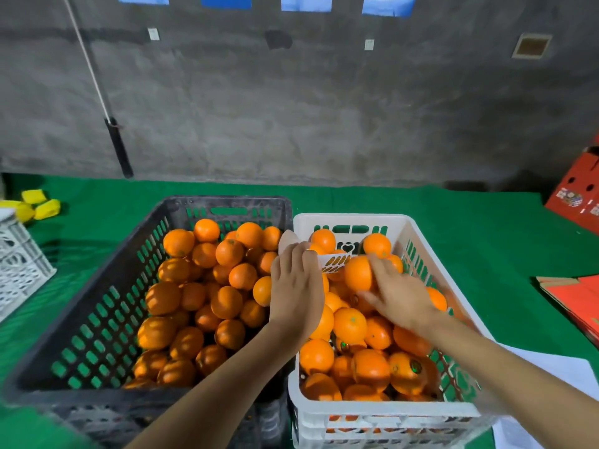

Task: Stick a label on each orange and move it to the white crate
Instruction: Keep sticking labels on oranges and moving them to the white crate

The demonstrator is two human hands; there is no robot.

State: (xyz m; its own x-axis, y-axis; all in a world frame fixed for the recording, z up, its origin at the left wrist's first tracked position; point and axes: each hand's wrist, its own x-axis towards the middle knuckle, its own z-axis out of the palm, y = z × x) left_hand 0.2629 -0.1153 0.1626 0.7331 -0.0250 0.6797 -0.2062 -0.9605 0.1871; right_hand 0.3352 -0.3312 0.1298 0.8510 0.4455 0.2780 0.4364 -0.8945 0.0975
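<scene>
two hands work over the white slatted plastic crate - right hand curls its fingers round a round orange above the far half; left hand pinches a white label sheet at the left rim. judged labelling step - next, peel and press a sticker on squarely.

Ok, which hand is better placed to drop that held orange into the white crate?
Right. The right hand already grips the orange above the white crate, while the left hand is busy holding the label sheet.
</scene>
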